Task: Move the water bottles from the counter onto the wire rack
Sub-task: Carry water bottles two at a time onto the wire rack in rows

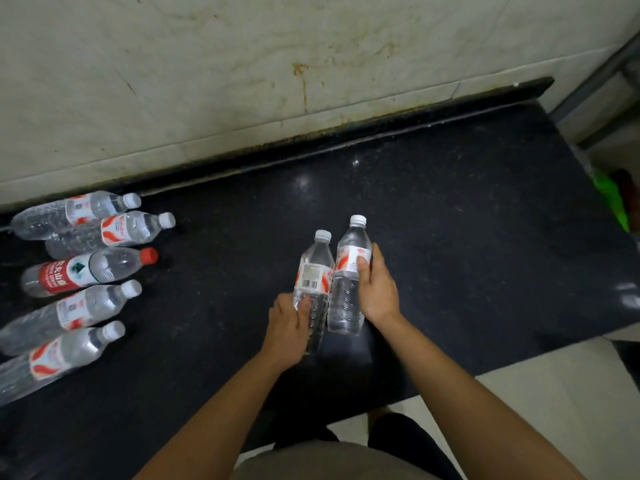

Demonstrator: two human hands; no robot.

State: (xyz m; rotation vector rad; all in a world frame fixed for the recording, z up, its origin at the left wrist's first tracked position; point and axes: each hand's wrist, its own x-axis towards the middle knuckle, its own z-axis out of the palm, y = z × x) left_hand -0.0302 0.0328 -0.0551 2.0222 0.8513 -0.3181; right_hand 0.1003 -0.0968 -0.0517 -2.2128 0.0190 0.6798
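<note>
Over the middle of the black counter point(450, 209) I hold two clear water bottles with white caps and red-and-white labels, side by side and touching. My left hand point(289, 327) grips the lower part of the left bottle point(313, 271). My right hand point(377, 289) wraps the right bottle point(349, 271) at its label. Several more bottles lie on their sides at the counter's left end, among them one with a red cap and red label point(86, 271) and a white-capped one point(114, 232) behind it. No wire rack can be made out clearly.
A stained pale tiled wall point(277, 64) rises behind the counter. A grey metal frame point(595, 84) stands at the upper right beyond the counter's end. Something green and red point(613, 199) lies on the floor at the right. Pale floor tiles point(554, 410) show below the counter's front edge.
</note>
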